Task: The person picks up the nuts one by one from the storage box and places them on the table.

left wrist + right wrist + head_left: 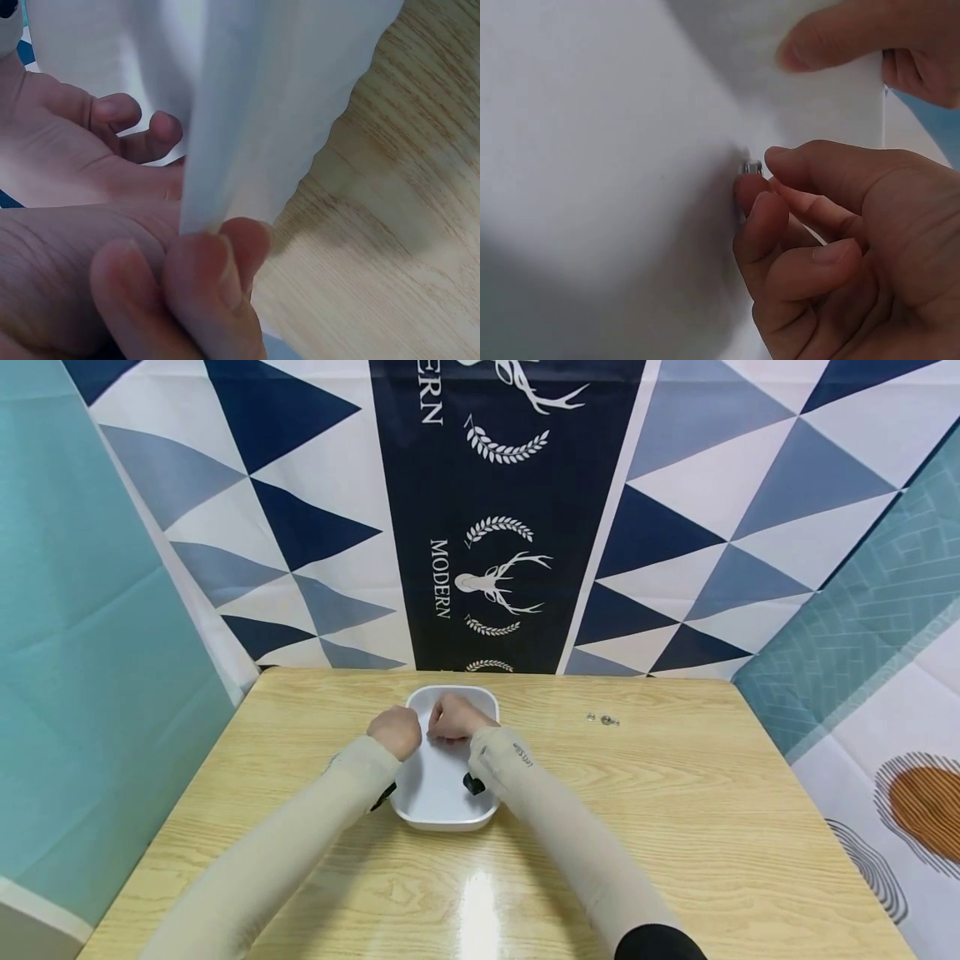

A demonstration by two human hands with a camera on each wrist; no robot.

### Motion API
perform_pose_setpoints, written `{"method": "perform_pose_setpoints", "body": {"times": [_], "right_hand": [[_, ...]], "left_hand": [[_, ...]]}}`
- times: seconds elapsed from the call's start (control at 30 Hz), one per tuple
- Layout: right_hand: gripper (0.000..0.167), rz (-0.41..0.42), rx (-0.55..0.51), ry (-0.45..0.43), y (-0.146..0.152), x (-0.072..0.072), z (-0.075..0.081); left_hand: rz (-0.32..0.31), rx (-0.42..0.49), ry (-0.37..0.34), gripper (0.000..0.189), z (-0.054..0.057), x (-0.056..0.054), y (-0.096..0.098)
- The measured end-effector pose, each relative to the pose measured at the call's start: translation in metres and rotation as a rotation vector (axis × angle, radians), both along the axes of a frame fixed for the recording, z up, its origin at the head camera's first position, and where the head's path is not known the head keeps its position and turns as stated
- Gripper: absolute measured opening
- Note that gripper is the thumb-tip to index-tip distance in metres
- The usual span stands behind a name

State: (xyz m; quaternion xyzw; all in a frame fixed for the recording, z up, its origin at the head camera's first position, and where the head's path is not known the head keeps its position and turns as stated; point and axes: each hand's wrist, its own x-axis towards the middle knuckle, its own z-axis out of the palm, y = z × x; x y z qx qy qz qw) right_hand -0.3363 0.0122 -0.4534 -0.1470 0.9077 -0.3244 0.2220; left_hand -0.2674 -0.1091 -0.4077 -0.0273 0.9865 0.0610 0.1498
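Observation:
A white rectangular basin with rounded corners (442, 797) stands on the wooden table. My left hand (395, 732) grips its left rim, thumb on the inner side and fingers around the outside, as the right wrist view shows. Inside the basin, near its far end, is my right hand (453, 718) with curled fingers. A small shiny metal piece (752, 166) sits at the tips of the index finger and thumb, close to the basin's wall. Fingers partly cover it, so its exact kind is hidden.
Several small round metal pieces (606, 720) lie on the table (637, 802) to the right of the basin. Patterned cloth (495, 527) hangs behind the table's far edge, and teal cloth (105, 635) borders the left side.

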Motion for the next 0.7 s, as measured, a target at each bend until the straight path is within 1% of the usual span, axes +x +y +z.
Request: {"method": "perform_pose_setpoints", "body": {"times": [0.13, 0.3, 0.53, 0.7], "right_hand": [[0.016, 0.007, 0.011, 0.021, -0.003, 0.003, -0.001], [0.020, 0.008, 0.041, 0.025, -0.008, 0.006, 0.001], [0.023, -0.011, 0.073, 0.032, -0.013, 0.004, -0.001], [0.027, -0.022, 0.099, 0.042, -0.014, 0.004, -0.002]], "left_hand": [[0.003, -0.006, 0.002, 0.027, 0.000, -0.001, 0.001], [0.016, -0.001, 0.000, 0.026, 0.000, -0.001, 0.001], [0.007, 0.002, 0.017, 0.026, -0.002, -0.002, 0.000], [0.010, 0.006, 0.005, 0.027, -0.003, -0.003, -0.001]]}}
